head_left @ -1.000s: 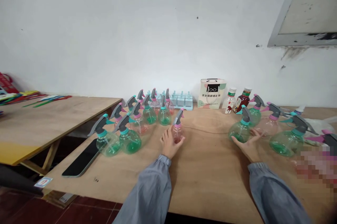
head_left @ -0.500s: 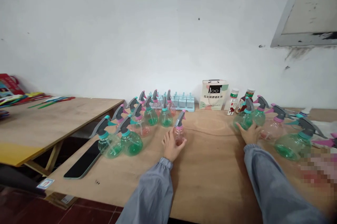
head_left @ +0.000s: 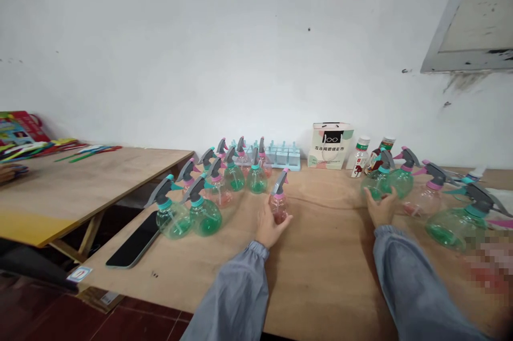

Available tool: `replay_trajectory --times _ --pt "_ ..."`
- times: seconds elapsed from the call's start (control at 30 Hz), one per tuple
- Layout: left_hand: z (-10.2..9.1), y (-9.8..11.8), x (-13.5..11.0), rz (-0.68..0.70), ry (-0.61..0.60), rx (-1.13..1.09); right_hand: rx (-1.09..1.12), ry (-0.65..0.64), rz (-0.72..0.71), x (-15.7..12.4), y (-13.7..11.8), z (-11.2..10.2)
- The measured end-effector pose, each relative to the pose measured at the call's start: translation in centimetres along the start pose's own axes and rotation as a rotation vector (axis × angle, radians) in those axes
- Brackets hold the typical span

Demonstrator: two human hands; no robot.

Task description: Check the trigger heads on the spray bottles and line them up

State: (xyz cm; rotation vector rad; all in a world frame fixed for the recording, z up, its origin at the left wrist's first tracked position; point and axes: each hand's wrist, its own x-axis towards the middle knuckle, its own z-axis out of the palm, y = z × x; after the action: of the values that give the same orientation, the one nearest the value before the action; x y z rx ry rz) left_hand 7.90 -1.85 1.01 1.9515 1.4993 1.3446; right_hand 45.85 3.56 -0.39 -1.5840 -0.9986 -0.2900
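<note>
My left hand [head_left: 267,226] wraps round a small pink spray bottle [head_left: 279,202] that stands near the middle of the plywood table [head_left: 320,255]. My right hand [head_left: 380,208] grips a green spray bottle [head_left: 377,180] with a grey and teal trigger, at the right of the table. Both arms wear grey sleeves. A cluster of several green and pink spray bottles [head_left: 216,191] stands to the left of my left hand. More spray bottles [head_left: 452,212] stand to the right of my right hand.
A black phone [head_left: 134,242] lies at the table's left edge. A light blue tray [head_left: 280,156], a small paper bag [head_left: 331,146] and two drink bottles [head_left: 371,156] stand along the white wall. A second wooden table [head_left: 60,186] is at the left.
My right hand carried the green bottle away from me, toward the back of the table by the other bottles. My left hand kept its hold on the pink bottle. The camera shifted slightly left.
</note>
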Motion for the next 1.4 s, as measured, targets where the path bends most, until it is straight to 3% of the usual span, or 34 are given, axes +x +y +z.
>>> replay_trajectory --times 0.1,0.27,0.37,0.43,0.53,0.6,0.73,0.8,0.9,0.97,1.1,1.23,1.4 --pt "0.9 0.0 -0.3 0.073 -0.035 -0.135 0.229 -0.212 -0.103 -3.9 -4.1 0.6" --pt "2.1 0.7 -1.5 0.11 -0.021 -0.078 0.449 -0.588 -0.347 -10.5 -13.7 0.9" --pt "3.1 1.3 -2.7 0.16 0.021 -0.029 0.515 -0.609 -0.343 -12.5 -17.8 1.1" --pt "3.6 1.5 -3.5 0.203 0.034 -0.006 0.561 -0.57 -0.264 -12.9 -19.1 1.5" --pt "3.6 1.1 -3.4 0.251 0.042 -0.027 0.647 -0.574 -0.133 -12.7 -19.1 1.8" --pt "2.6 0.3 -1.7 0.226 0.13 -0.092 0.708 -0.619 -0.084 -12.3 -18.4 1.6" --pt "-0.9 -2.1 5.2 0.162 0.472 -0.164 0.788 -0.72 -0.041 -11.9 -17.3 0.4" --pt "-2.3 -3.2 9.1 0.117 0.556 -0.13 0.809 -0.774 -0.034 -12.0 -17.3 -0.2" --pt "-3.0 -4.4 13.2 0.02 0.456 -0.064 0.829 -0.825 0.003 -12.0 -17.4 -0.7" --pt "-2.7 -4.7 14.4 -0.03 0.342 0.025 0.844 -0.817 0.066 -11.8 -17.2 -0.8" --pt "-1.6 -4.6 13.0 -0.072 0.246 0.234 0.971 -0.78 0.284 -10.7 -16.3 -1.0" --pt "-0.7 -4.1 8.0 0.013 0.276 0.346 1.211 -0.934 0.511 -9.8 -15.8 -1.6" --pt "-0.6 -4.2 2.4 0.164 0.289 0.276 1.337 -1.053 0.588 -10.2 -16.2 -2.0"
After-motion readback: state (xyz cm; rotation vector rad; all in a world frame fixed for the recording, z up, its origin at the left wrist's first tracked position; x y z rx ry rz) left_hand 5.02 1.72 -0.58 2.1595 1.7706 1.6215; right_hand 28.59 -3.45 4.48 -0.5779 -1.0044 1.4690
